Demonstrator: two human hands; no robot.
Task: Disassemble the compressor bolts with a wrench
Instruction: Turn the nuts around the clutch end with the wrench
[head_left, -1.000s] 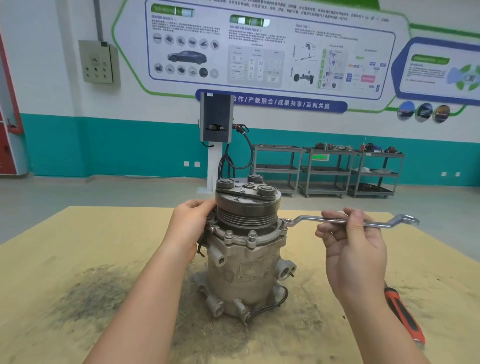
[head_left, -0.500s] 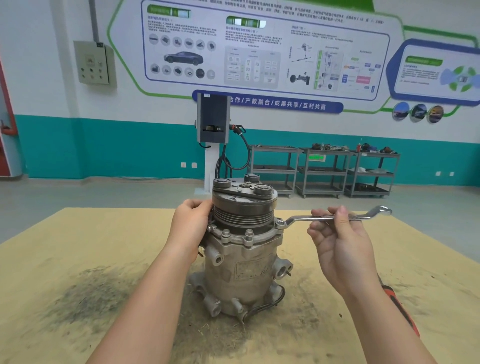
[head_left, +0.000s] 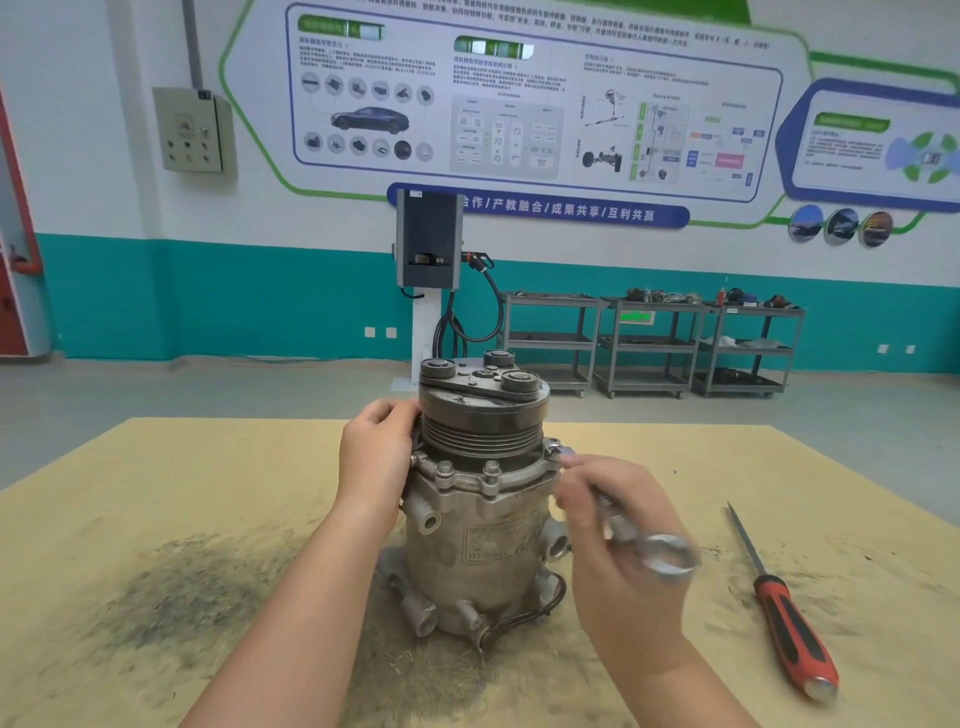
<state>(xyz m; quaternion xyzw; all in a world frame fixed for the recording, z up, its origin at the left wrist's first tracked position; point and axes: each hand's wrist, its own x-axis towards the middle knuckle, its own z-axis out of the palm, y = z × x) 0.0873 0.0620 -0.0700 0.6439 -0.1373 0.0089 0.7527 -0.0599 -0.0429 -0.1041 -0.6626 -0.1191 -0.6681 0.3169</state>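
Left hand (head_left: 375, 457) gripping the compressor (head_left: 480, 499) — right hand (head_left: 618, 525) (blurred) around the wrench (head_left: 631, 535).

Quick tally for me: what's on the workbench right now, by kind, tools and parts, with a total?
Compressors: 1, the compressor, steadied by the left hand
Wrenches: 1, the wrench, held in the right hand, blurred
Screwdrivers: 1, the red-handled screwdriver lying on the table
Total: 3
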